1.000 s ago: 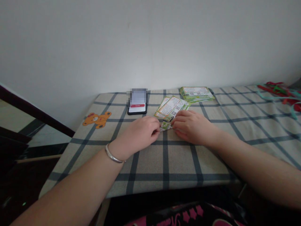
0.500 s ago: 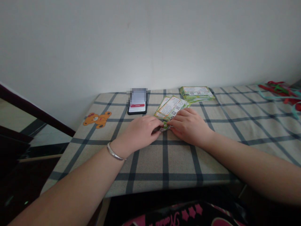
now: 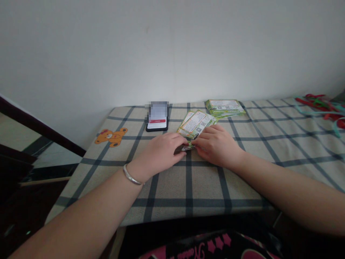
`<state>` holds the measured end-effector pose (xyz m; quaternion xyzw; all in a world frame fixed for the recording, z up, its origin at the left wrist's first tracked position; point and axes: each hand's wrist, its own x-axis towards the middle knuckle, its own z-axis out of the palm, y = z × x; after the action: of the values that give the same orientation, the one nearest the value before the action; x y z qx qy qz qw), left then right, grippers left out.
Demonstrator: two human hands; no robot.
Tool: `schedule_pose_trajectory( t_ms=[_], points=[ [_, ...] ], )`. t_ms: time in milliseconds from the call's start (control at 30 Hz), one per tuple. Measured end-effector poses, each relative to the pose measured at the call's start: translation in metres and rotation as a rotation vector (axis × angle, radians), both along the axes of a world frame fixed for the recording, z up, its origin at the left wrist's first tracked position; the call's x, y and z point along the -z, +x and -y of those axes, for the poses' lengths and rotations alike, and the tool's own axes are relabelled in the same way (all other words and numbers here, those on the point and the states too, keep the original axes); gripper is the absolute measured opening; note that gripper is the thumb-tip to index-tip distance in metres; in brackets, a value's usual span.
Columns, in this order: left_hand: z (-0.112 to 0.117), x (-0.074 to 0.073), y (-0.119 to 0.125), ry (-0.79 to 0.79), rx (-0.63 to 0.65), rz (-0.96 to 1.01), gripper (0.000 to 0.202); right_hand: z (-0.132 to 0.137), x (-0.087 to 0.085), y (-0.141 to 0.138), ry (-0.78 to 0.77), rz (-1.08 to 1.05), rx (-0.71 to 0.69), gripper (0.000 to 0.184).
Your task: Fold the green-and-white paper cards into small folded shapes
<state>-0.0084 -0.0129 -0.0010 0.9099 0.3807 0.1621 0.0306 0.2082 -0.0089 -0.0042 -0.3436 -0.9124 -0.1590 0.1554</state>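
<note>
My left hand and my right hand meet over the checked cloth, fingers closed in pinches. Between their fingertips is a small printed card, green and white, mostly covered by the fingers. Just beyond lie several overlapping printed cards with green borders and small square codes, fanned out; my right fingers rest over their near right edge. Farther back, a thicker stack of similar cards sits near the wall. A silver bangle circles my left wrist.
A phone with its screen lit lies left of the cards. An orange bear figure is flat on the cloth's left side. Red, green and pale blue strips lie in a tangle at far right. A pale wall rises behind the table.
My fingertips have shifted slightly on the small card, and less of its crumpled-looking near edge shows. The phone, the fanned cards and the stack have stayed in place.
</note>
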Motion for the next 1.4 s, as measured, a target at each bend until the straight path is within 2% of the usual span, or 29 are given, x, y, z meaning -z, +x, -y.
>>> schedule_pose_trajectory(
  t_ms=[267,433,567,667,800,1033,1167,1400],
  points=[
    [0.002,0.0,0.004,-0.029,-0.065,0.079,0.007,0.002,-0.002,-0.002,-0.112,-0.104,-0.003,0.019],
    [0.003,0.001,0.005,-0.024,-0.063,0.145,0.009,0.001,-0.002,-0.003,-0.23,-0.163,0.011,0.019],
    [0.002,0.002,0.005,-0.042,-0.058,0.226,0.008,0.001,0.0,-0.004,-0.334,-0.271,-0.035,0.017],
    [0.001,0.003,0.007,-0.06,-0.051,0.28,0.01,0.003,0.001,-0.005,-0.444,-0.392,-0.037,0.014],
    [0.0,0.005,0.008,-0.089,-0.07,0.382,0.011,0.004,0.001,-0.007,-0.634,-0.548,0.027,0.007],
    [-0.002,0.015,0.011,-0.174,-0.089,0.559,0.018,0.001,0.004,-0.01,-0.862,-0.715,0.001,0.012],
    [-0.001,0.015,0.013,-0.184,-0.11,0.544,0.013,-0.002,0.008,-0.01,-0.915,-0.729,0.013,0.012],
    [0.001,0.014,0.014,-0.107,-0.146,0.435,0.004,-0.004,0.01,-0.009,-0.899,-0.707,-0.011,0.015]
  ],
)
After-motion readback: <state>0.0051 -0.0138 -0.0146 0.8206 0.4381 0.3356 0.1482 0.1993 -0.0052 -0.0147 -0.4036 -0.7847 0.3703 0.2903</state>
